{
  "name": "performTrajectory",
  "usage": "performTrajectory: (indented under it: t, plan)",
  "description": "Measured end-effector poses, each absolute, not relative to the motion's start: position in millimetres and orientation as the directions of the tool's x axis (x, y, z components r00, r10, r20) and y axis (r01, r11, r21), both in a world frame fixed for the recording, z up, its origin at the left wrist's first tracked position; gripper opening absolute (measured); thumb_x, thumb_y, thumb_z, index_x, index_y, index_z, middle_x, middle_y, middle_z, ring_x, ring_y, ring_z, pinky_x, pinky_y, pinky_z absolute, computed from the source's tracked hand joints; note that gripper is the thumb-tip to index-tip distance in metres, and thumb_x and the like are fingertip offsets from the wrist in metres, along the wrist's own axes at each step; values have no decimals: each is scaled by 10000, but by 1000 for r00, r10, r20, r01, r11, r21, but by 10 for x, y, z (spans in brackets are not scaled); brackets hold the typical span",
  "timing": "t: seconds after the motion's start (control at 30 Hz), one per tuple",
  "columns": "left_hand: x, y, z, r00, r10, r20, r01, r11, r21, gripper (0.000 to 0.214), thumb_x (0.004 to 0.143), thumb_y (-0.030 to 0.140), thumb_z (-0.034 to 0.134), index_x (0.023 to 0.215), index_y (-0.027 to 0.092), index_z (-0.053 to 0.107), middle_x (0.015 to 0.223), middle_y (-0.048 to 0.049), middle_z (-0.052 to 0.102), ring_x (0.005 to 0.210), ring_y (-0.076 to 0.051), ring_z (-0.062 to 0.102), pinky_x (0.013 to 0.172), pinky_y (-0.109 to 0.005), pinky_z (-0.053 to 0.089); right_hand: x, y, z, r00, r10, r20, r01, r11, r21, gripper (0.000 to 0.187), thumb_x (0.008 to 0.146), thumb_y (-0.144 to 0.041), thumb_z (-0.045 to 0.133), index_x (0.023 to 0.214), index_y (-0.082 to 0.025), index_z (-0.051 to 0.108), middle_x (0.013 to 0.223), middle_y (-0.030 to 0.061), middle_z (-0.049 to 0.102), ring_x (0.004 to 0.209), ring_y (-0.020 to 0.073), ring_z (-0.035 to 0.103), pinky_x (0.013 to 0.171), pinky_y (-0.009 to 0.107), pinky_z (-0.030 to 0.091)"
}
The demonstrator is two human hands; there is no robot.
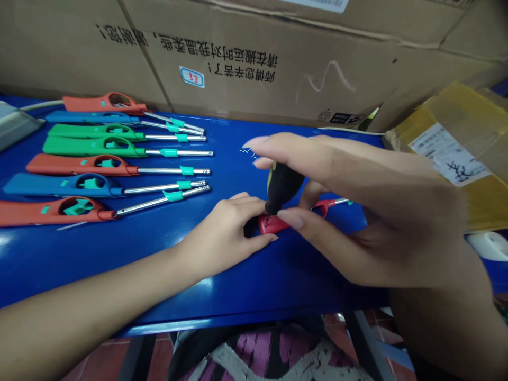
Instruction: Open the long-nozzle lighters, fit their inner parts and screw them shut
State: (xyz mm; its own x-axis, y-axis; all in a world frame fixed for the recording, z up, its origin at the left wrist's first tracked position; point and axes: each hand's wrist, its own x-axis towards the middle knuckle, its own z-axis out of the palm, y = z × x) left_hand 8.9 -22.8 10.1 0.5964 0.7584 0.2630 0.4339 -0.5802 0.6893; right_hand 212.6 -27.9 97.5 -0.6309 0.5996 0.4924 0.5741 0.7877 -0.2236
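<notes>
The left hand [234,225] is gripping the red lighter [274,224] on the table [226,307] while the right hand [381,217] is pinching a screwdriver [283,185] at its handle, apparently leaving this one unfinished, whereas seven other lighters [93,146] are lying leftward, their progress unclear.

Forearms [130,293] bare; fingernails [292,218] long, tapered; garment [257,346] printed in jagged purple, black, grey patches.
</notes>
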Motion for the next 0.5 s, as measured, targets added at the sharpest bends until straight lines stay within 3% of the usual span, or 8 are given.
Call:
performTrajectory:
  t: [0.13, 0.33, 0.43, 0.5]
  plan:
    - [92, -222, 73, 592, 756, 277, 425, -586, 690, 80, 866, 196, 721, 942, 192, 699, 891, -4, 730, 859, -208, 664, 787, -337, 496, 2138, -295, 981, -656, 562, 504, 550, 813, -190, 598, 848, -45, 563, 1390, -296, 600, 1186, -59, 730, 917, 145, 696, 728, 240, 581]
    - [112, -249, 80, 572, 783, 245, 478, -561, 676, 116, 874, 231, 703, 783, 183, 649, 798, -9, 696, 819, -213, 645, 739, -341, 488, 2151, -274, 943, -638, 568, 519, 547, 809, -212, 542, 892, -124, 637, 1383, -349, 593, 1120, -55, 747, 970, 188, 707, 730, 282, 588]
    - [113, -259, 94, 573, 784, 240, 488, -562, 668, 84, 881, 241, 700, 827, 183, 672, 771, -6, 698, 792, -212, 649, 735, -345, 493, 2175, -252, 930, -655, 528, 541, 513, 836, -194, 488, 911, -169, 648, 1375, -311, 605, 1145, -53, 744, 965, 168, 708, 845, 267, 589]
    - [109, -262, 97, 570, 782, 253, 479, -566, 671, 79, 881, 231, 707, 945, 186, 700, 849, -12, 730, 830, -212, 663, 775, -352, 508, 2201, -246, 919, -636, 539, 552, 482, 836, -262, 483, 895, -173, 666, 1363, -281, 612, 1200, -35, 723, 995, 168, 701, 890, 262, 584]
